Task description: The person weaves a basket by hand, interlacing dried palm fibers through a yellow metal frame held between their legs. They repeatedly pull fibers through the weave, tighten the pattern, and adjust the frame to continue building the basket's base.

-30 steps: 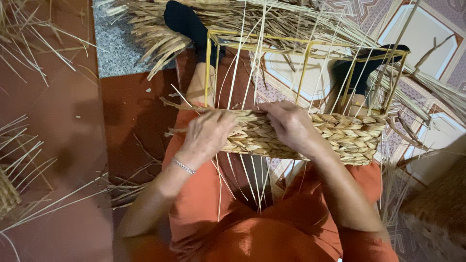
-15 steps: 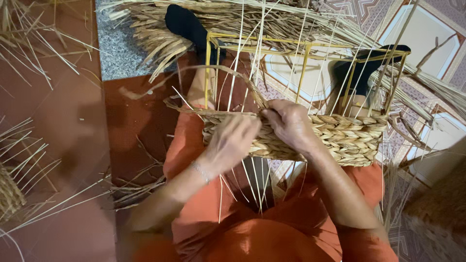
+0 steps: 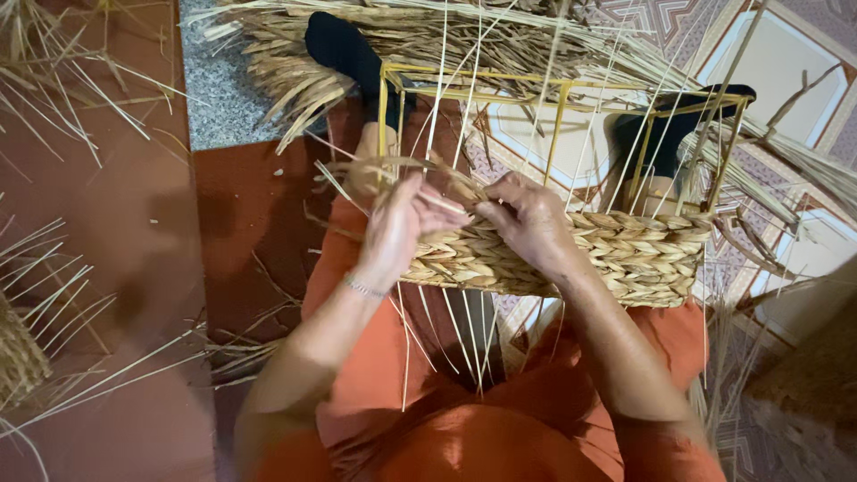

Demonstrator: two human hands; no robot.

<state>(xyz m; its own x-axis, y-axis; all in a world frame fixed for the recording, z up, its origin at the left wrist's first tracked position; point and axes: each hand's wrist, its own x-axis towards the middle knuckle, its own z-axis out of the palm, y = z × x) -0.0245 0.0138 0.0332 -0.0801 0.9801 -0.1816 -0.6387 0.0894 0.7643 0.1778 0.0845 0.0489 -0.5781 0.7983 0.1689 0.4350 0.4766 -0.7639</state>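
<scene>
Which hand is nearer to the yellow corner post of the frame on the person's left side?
Left. The left hand is just below and beside the yellow corner post, working the woven band. The right hand is farther toward the frame's middle.

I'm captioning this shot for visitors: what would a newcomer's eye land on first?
The half-woven straw basket on its yellow wire frame, centre frame over the person's orange-clad lap. The left hand and right hand pinch a straw strand at its upper edge. Loose dried straw lies heaped beyond.
</scene>
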